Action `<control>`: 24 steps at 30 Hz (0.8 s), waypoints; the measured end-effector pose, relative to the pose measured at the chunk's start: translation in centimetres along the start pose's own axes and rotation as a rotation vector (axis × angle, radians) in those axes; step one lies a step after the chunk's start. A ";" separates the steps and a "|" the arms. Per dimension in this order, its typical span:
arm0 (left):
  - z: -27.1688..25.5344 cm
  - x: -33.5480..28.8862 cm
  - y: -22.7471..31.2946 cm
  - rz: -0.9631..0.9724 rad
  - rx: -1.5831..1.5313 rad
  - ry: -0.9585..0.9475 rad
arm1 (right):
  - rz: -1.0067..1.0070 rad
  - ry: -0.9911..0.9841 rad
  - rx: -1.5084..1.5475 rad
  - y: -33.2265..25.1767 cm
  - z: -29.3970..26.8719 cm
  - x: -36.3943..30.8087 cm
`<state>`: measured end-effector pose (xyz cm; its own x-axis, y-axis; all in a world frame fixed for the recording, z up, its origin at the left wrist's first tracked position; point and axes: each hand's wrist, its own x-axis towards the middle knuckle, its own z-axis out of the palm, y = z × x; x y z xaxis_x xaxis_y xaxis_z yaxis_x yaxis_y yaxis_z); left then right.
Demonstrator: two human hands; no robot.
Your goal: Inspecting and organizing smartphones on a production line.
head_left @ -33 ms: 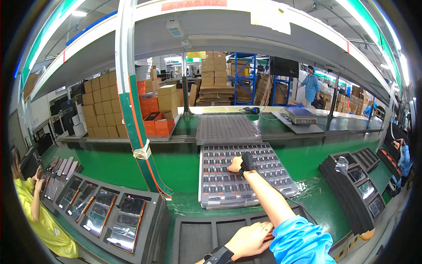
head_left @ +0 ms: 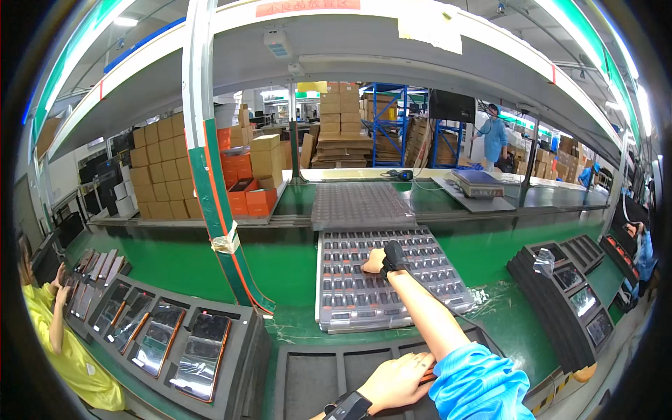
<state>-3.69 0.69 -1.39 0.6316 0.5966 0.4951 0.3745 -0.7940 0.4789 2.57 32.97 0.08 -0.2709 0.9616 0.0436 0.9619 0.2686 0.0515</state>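
Observation:
My right hand (head_left: 375, 262) reaches forward over a clear plastic tray (head_left: 359, 325) holding rows of small black parts (head_left: 348, 283). Its fingers are bent down among the parts; what they pinch, if anything, is hidden. Close to me, my left hand (head_left: 397, 382) is closed over an orange-edged dark device (head_left: 427, 378), mostly covered by the hand and my right sleeve. Beneath it lies a dark foam tray (head_left: 341, 371) with recessed compartments. My right forearm crosses above the left fingertips. Both wrists wear black bands.
Left stands a stack of foam trays (head_left: 255, 343) with orange-edged tablets (head_left: 203, 353); a person in yellow (head_left: 70, 357) works beside it. More foam trays (head_left: 553, 315) stand right. Behind lie stacked clear trays (head_left: 360, 203) and a scale (head_left: 479, 182). A green-taped post (head_left: 220, 210) rises left.

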 end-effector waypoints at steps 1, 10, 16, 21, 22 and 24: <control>-0.1 -0.1 0.0 -0.015 0.005 -0.001 | -0.038 -0.002 -0.004 -0.4 -0.6 -0.7; 0.0 -0.1 -0.3 -0.004 0.045 0.022 | 0.042 0.078 0.074 -0.3 0.9 0.6; 0.0 -0.3 -0.2 0.011 0.037 0.056 | 0.077 0.032 0.278 -0.2 -0.1 0.5; -0.1 -0.1 -0.3 0.003 0.029 0.038 | 0.108 0.038 0.509 -1.0 1.2 2.2; -0.1 -0.1 -0.3 -0.002 0.033 0.026 | 0.073 -0.084 0.594 -1.2 1.0 2.0; 0.0 -0.1 -0.5 -0.008 0.035 0.014 | 0.048 -0.118 0.575 -1.8 1.0 1.8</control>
<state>-3.94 1.01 -1.61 0.6191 0.6040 0.5019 0.4033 -0.7929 0.4568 0.41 34.24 -0.91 -0.2526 0.9642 -0.0805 0.8477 0.1805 -0.4988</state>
